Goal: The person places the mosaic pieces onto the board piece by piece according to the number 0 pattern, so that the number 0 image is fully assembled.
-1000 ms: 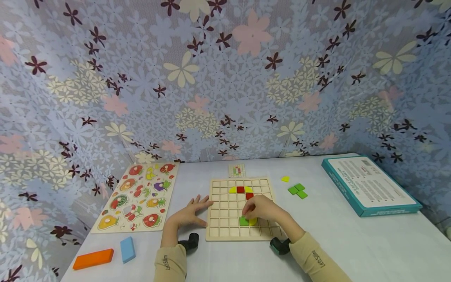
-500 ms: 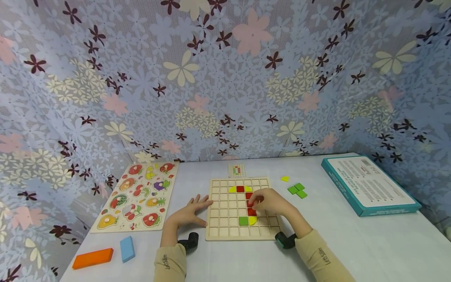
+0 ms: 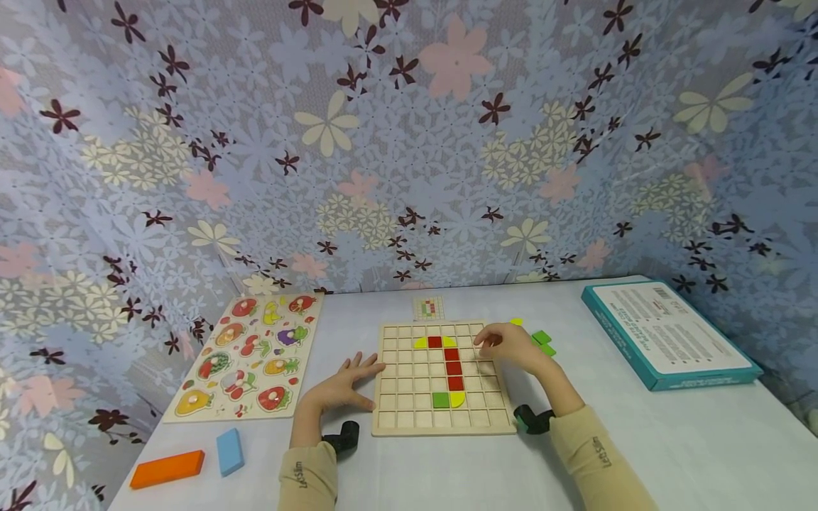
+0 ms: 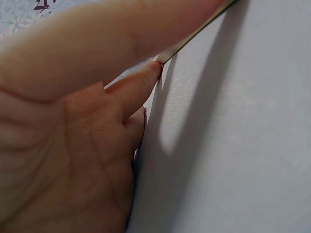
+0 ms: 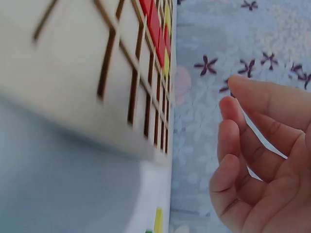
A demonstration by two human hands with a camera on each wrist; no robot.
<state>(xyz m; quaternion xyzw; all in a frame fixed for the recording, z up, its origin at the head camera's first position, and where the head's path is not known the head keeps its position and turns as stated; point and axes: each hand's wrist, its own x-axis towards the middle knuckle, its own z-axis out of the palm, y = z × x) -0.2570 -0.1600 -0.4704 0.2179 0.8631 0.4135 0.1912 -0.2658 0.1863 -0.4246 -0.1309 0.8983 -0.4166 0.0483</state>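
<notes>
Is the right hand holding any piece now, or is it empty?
Empty. The right hand shows loosely curled fingers with nothing between them, hovering at the grid board's upper right corner near the green pieces.

Light is even and bright with soft shadows on the surface (image 3: 639,440), the head view bends toward 3 and 9 o'clock, and both wrist views are blurred.

right hand (image 3: 508,345): left the lower mid of the grid board (image 3: 442,377), now over its upper-right corner, near the green tiles (image 3: 543,342).
fingers (image 5: 233,145): loosely curled, seem to hold nothing; view blurred.
red column (image 3: 453,368): now 3 red tiles stacked below the top red tile; was 1 a sec ago.
</notes>
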